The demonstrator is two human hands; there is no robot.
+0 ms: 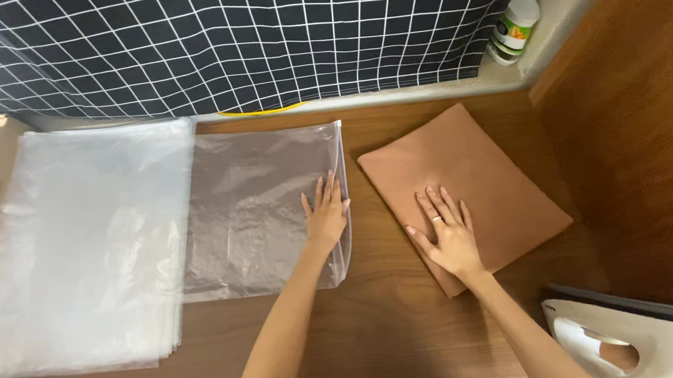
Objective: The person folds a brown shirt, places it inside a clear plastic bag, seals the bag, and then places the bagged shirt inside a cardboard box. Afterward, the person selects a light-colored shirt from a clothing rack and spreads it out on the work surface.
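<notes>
No grip yet: left hand (326,216) lies flat, fingers spread, on the right edge of a single clear plastic bag (257,212); right hand (447,235) flat on the folded brown cloth (462,190) just beside it on the wooden table (381,330). Cloth looks folded, prob. ironed, not bagged yet. Count: 1 cloth, 1 loose bag, 1 stack of bags (76,249) at left, 1 iron (634,340), 1 bottle (513,27)

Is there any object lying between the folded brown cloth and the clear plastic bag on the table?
Nothing visible: only bare wooden table lies between the folded brown cloth under the right hand and the clear plastic bag under the left hand.
</notes>
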